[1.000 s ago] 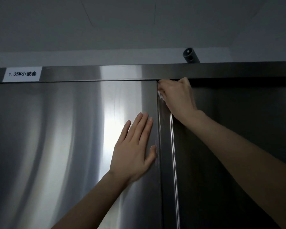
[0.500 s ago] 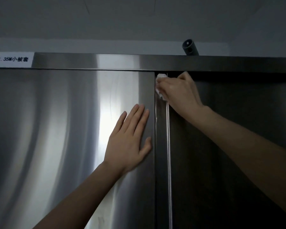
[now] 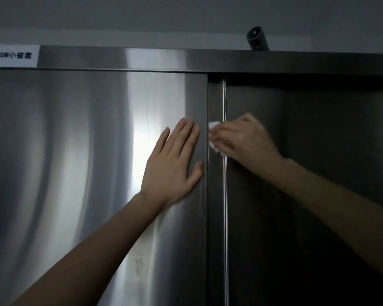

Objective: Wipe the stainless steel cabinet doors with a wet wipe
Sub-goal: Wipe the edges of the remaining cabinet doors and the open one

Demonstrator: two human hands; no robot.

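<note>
Up at the far left of the cabinet's top rail, a white label carries the only writing I can see; slightly blurred, it appears to read "1.35M小被套".

Below it, the left door shines under a bright reflection. Faint vertical streaks show near the glare and dull smudges lower down, so I would judge this panel needs a pass, or another one.

Next comes the left hand, flat on that door near its right edge. Its grip is fully open, fingers straight, holding nothing and apparently bracing the panel.

Just beside it runs the narrow edge strip between the 2 doors. The wet wipe is bunched against this strip in its upper part, with the right hand curled round it, grip closed on the cloth.

I reckon the job is on this 1 strip now, with its long lower run left to do.

Further right, the right door lies in shadow; whether it is clean I cannot tell. A grey tube pokes up behind the rail above it.
</note>
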